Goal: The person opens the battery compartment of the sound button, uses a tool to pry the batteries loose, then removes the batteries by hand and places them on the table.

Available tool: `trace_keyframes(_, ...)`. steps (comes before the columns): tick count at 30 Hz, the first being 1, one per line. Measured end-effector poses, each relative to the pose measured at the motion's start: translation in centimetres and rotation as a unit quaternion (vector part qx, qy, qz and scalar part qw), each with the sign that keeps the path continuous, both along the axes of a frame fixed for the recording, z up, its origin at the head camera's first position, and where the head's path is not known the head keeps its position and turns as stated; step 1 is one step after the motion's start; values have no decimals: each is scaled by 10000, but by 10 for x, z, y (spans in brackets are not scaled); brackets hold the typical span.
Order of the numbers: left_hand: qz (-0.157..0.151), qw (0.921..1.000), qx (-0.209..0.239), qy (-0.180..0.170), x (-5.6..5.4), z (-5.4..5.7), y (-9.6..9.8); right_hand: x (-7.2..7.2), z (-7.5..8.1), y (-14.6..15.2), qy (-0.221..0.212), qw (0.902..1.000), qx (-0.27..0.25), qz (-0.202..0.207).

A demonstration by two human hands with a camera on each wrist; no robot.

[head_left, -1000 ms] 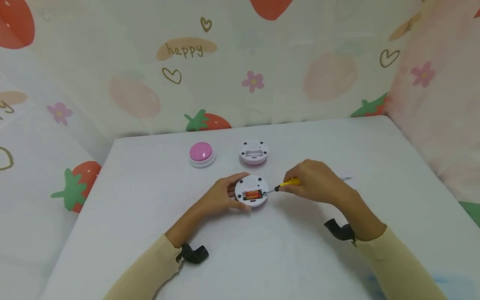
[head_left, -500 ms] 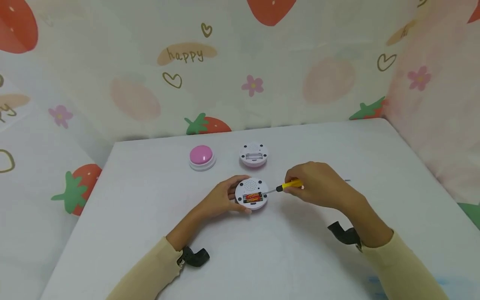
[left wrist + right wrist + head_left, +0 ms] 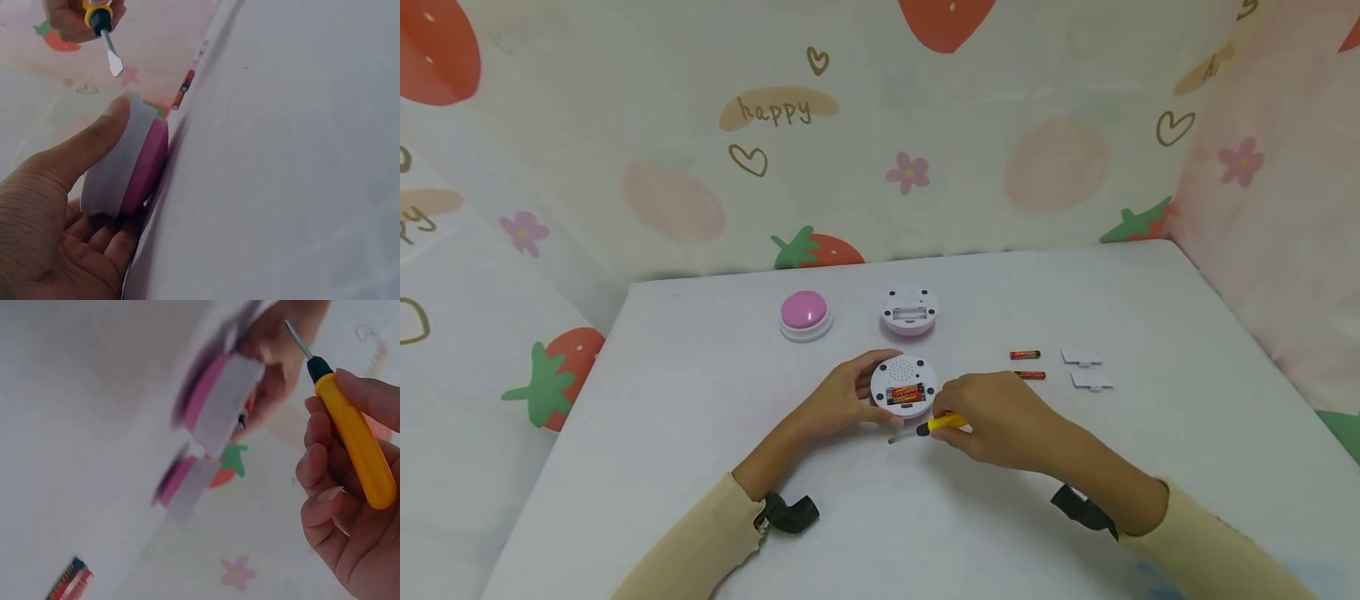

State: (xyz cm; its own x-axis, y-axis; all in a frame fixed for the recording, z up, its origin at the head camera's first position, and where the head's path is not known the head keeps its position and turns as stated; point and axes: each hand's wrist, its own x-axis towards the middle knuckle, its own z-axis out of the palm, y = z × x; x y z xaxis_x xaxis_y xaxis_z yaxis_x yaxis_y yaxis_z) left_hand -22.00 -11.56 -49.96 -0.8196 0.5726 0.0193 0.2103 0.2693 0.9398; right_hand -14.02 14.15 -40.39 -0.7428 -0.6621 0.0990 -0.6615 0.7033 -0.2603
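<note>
My left hand point(image 3: 838, 396) grips a round white-and-pink push button point(image 3: 902, 367) by its side, thumb at the near edge and fingers behind. It lies pink side down, with red batteries point(image 3: 906, 394) showing in its compartment. In my right hand point(image 3: 1003, 421) is a yellow screwdriver point(image 3: 946, 422) with a dark collar, pinched between thumb and fingers. Its flat tip point(image 3: 895, 439) points left, just in front of the button and apart from it. The left wrist view shows the blade point(image 3: 112, 62) clear of the button's white base point(image 3: 119, 165).
Behind stand a pink-topped button point(image 3: 804, 310) and an upturned button point(image 3: 909, 312) with a bare battery compartment. To the right lie two loose batteries point(image 3: 1025, 355) and two white battery covers point(image 3: 1081, 357). A patterned cloth wall point(image 3: 970, 167) rises at the table's back.
My right hand has drawn the screwdriver tip out of the battery compartment and moved it toward me and left. The loose batteries and covers have come into sight. My left hand stays put.
</note>
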Motion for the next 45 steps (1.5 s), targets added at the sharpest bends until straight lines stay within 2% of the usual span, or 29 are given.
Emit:
trace_keyframes(5,3,10000,-25,54,-1,0,-2,6,-13,-13,-233,9996,142,30)
trace_keyframes(9,-72,10000,64,24,-1,1,-2,8,-22,-19,-252,9993,228,122)
trace_keyframes(15,-92,9999,110,-72,-1,0,-3,6,-30,-23,-383,9976,449,363)
trace_keyframes(23,-73,9999,81,-106,1,-1,-3,4,-42,-27,-530,9938,883,421)
trace_keyframes(33,-58,9999,49,-78,0,1,-3,1,-45,-29,-681,9912,1063,393)
trace_keyframes(39,-147,9998,146,-80,-1,1,-3,-6,-37,-23,-515,9956,740,236)
trace_keyframes(45,-162,9997,149,-93,-3,0,-3,-24,-24,-17,290,9992,132,-255)
